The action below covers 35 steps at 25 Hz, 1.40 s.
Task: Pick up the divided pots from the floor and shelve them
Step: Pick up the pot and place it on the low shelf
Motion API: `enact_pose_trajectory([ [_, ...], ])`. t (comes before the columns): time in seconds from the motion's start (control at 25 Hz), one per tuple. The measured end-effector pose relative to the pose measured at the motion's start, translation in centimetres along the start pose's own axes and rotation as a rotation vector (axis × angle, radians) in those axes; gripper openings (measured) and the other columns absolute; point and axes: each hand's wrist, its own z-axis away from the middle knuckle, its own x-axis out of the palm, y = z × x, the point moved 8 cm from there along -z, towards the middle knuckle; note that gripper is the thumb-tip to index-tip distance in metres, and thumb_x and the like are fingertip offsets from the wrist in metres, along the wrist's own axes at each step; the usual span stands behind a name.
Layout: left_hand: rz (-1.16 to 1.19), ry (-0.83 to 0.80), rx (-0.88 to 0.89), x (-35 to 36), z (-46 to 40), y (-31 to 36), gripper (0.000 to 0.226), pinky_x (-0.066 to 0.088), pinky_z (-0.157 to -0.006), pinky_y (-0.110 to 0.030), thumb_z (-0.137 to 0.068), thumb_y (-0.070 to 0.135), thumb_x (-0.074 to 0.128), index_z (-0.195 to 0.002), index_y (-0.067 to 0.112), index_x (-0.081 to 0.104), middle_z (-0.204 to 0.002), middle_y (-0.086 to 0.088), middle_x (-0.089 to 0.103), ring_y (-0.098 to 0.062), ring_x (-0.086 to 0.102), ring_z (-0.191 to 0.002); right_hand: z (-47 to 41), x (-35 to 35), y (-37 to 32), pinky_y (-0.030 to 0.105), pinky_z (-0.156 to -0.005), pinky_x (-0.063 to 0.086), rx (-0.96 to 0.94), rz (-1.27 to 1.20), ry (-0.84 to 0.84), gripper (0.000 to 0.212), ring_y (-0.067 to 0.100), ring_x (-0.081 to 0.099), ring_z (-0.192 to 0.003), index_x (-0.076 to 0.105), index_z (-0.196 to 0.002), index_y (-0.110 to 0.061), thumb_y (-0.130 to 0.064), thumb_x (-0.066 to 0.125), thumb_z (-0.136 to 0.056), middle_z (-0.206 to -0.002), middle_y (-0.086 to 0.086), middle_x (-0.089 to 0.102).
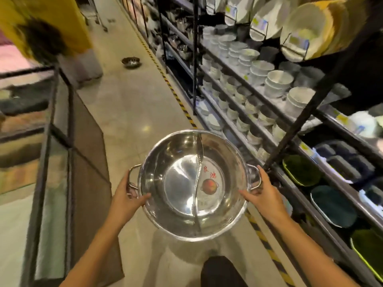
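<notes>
A shiny steel divided pot (180, 154) with a wavy middle wall and a red-printed label inside is held level in front of me, above the aisle floor. My left hand (127, 195) grips its left loop handle and rim. My right hand (263, 191) grips the right handle and rim. Another steel pot (131, 62) sits on the floor farther down the aisle.
Black metal shelving (294, 141) runs along the right, stacked with white and dark bowls, plates and green trays. A yellow-black striped line (176, 96) marks the floor beside it. A metal-framed rack (51, 141) stands on the left. A person in yellow (47, 23) is at top left.
</notes>
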Motion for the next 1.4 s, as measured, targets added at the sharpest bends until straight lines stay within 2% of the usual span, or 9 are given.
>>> enact_pose_trajectory([
  [0.16, -0.035, 0.123, -0.094, -1.4, -7.6, 0.3, 0.100, 0.050, -0.066, -0.015, -0.060, 0.041, 0.090, -0.131, 0.069, 0.024, -0.087, 0.000, 0.063, -0.011, 0.062, -0.075, -12.9, 3.1, -2.9, 0.023, -0.063, 0.058, -0.056, -0.043, -0.115, 0.111, 0.007, 0.070, -0.069, 0.021, -0.156, -0.038, -0.054, 0.086, -0.068, -0.082, -0.003, 0.073],
  [0.32, -0.020, 0.188, -0.173, -3.2, -15.3, -0.4, 0.105, 0.056, -0.082, -0.042, -0.059, 0.041, 0.091, -0.148, 0.037, 0.035, -0.099, -0.009, 0.068, -0.023, 0.065, -0.085, -25.1, 7.2, -7.9, 0.048, -0.073, 0.061, -0.127, -0.037, -0.241, 0.113, 0.020, 0.073, -0.073, 0.020, -0.157, -0.038, -0.058, 0.084, -0.066, -0.084, 0.003, 0.075],
  [0.48, 0.002, 0.267, -0.227, -5.3, -22.7, -3.5, 0.101, 0.056, -0.082, -0.046, -0.062, 0.041, 0.090, -0.147, 0.036, 0.037, -0.100, -0.009, 0.067, -0.026, 0.065, -0.086, -35.7, 13.2, -13.3, 0.038, -0.062, 0.062, -0.241, 0.004, -0.321, 0.103, 0.008, 0.071, -0.063, 0.024, -0.152, -0.044, -0.053, 0.085, -0.070, -0.073, -0.008, 0.074],
  [0.56, 0.032, 0.288, -0.300, -6.7, -27.4, -6.3, 0.104, 0.056, -0.087, -0.042, -0.063, 0.038, 0.090, -0.150, 0.033, 0.032, -0.107, -0.005, 0.067, -0.021, 0.066, -0.095, -41.0, 17.1, -16.4, 0.022, -0.055, 0.056, -0.269, 0.005, -0.364, 0.104, 0.004, 0.070, -0.063, 0.023, -0.152, -0.043, -0.060, 0.081, -0.068, -0.073, -0.015, 0.073],
  [0.72, 0.038, 0.342, -0.370, -10.3, -37.9, -10.5, 0.111, 0.045, -0.073, -0.018, -0.066, 0.029, 0.089, -0.155, 0.027, 0.023, -0.102, -0.003, 0.063, -0.008, 0.060, -0.085, -50.4, 24.6, -22.0, 0.017, -0.061, 0.057, -0.312, 0.022, -0.370, 0.098, 0.000, 0.070, -0.072, 0.030, -0.152, -0.037, -0.058, 0.082, -0.072, -0.081, -0.017, 0.074],
  [0.84, 0.088, 0.337, -0.367, -13.3, -47.4, -12.0, 0.109, 0.045, -0.070, -0.021, -0.068, 0.021, 0.088, -0.155, 0.023, 0.022, -0.098, -0.010, 0.062, -0.016, 0.059, -0.082, -56.9, 28.8, -26.5, 0.010, -0.052, 0.048, -0.295, 0.055, -0.336, 0.104, 0.000, 0.067, -0.065, 0.019, -0.155, -0.041, -0.055, 0.082, -0.074, -0.069, -0.013, 0.070],
  [1.12, 0.054, 0.227, -0.314, -16.8, -70.2, -14.2, 0.107, 0.050, -0.068, -0.031, -0.070, 0.018, 0.087, -0.154, 0.028, 0.022, -0.088, -0.017, 0.057, -0.019, 0.055, -0.071, -73.8, 35.9, -31.8, 0.023, -0.057, 0.053, -0.194, 0.087, -0.297, 0.102, 0.007, 0.069, -0.064, 0.019, -0.157, -0.033, -0.051, 0.081, -0.078, -0.067, -0.001, 0.071],
  [1.28, -0.006, 0.211, -0.249, -17.6, -85.2, -15.8, 0.098, 0.049, -0.060, -0.017, -0.071, 0.018, 0.086, -0.144, 0.046, 0.026, -0.079, -0.010, 0.059, -0.008, 0.055, -0.063, -86.7, 40.5, -34.6, 0.013, -0.054, 0.050, -0.176, 0.027, -0.254, 0.104, -0.002, 0.069, -0.072, 0.019, -0.156, -0.036, -0.053, 0.081, -0.075, -0.079, -0.018, 0.072],
  [1.4, -0.076, 0.206, -0.251, -18.3, -95.0, -16.1, 0.097, 0.048, -0.057, -0.013, -0.071, 0.020, 0.086, -0.149, 0.037, 0.029, -0.073, -0.011, 0.062, -0.010, 0.057, -0.060, -95.8, 43.4, -37.3, 0.012, -0.051, 0.047, -0.171, 0.001, -0.254, 0.105, -0.006, 0.067, -0.069, 0.014, -0.154, -0.044, -0.055, 0.080, -0.073, -0.077, -0.028, 0.069],
])
